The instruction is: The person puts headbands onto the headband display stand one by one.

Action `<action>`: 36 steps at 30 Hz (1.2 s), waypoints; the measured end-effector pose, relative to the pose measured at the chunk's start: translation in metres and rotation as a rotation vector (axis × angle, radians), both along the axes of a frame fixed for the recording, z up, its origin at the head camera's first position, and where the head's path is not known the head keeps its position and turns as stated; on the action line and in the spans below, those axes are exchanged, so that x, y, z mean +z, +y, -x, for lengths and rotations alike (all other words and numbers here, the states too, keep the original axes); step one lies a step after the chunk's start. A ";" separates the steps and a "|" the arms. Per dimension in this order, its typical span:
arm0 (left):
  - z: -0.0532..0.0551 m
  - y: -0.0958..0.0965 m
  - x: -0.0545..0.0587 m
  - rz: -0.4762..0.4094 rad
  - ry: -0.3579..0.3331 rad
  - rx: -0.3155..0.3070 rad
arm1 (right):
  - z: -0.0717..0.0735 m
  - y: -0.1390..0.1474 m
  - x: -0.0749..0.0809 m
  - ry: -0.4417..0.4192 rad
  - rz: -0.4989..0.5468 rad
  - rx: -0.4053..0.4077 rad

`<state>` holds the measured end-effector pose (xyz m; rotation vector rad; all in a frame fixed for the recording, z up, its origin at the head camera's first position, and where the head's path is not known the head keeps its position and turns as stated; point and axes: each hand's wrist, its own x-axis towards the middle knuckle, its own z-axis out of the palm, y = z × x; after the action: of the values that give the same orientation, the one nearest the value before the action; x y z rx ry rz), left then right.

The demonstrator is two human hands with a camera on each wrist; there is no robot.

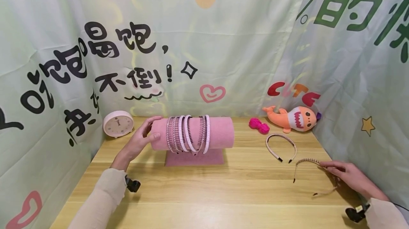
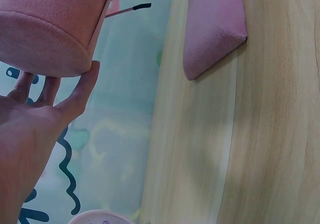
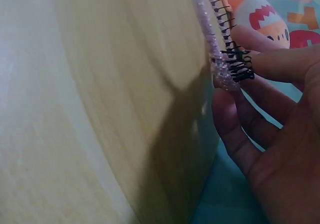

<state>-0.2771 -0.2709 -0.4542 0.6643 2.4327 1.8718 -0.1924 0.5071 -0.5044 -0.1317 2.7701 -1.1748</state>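
Observation:
My left hand (image 1: 140, 140) grips the left end of a pink plush headband stand (image 1: 222, 133), thumb in front and fingers over the top. In the left wrist view, fingertips touch the rim of the roll's flat end (image 2: 45, 39). Several white and glittery headbands (image 1: 182, 133) are looped side by side around the roll. At the right, my right hand (image 1: 349, 175) pinches a glittery toothed headband (image 1: 308, 160) by its curved band, its two dark tips pointing left. The right wrist view shows black comb teeth (image 3: 242, 66) between thumb and fingers.
Another toothed headband (image 1: 282, 135) lies on the wooden table (image 1: 236, 193) beyond my right hand. Behind it are a bright pink bow (image 1: 259, 125) and an orange plush shark (image 1: 278, 118). A round pink clock (image 1: 118, 124) stands at the back left. Printed cloth walls enclose the table.

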 end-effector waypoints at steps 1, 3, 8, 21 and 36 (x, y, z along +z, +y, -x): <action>0.000 0.000 0.000 -0.002 0.000 -0.001 | 0.000 0.001 0.000 -0.005 0.018 0.006; 0.000 0.000 0.000 -0.003 0.001 -0.001 | 0.000 0.002 0.000 -0.001 0.039 0.037; 0.000 -0.001 0.000 0.000 0.005 0.000 | -0.003 0.005 0.001 0.001 0.090 0.124; 0.000 0.000 0.001 0.003 -0.002 0.004 | -0.002 0.004 0.011 -0.266 0.221 0.096; 0.001 0.000 0.000 -0.002 -0.015 0.004 | -0.006 0.003 0.010 -0.274 0.328 0.112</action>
<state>-0.2777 -0.2707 -0.4542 0.6433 2.4255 1.8738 -0.1867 0.5102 -0.4942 -0.1427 2.2921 -1.4839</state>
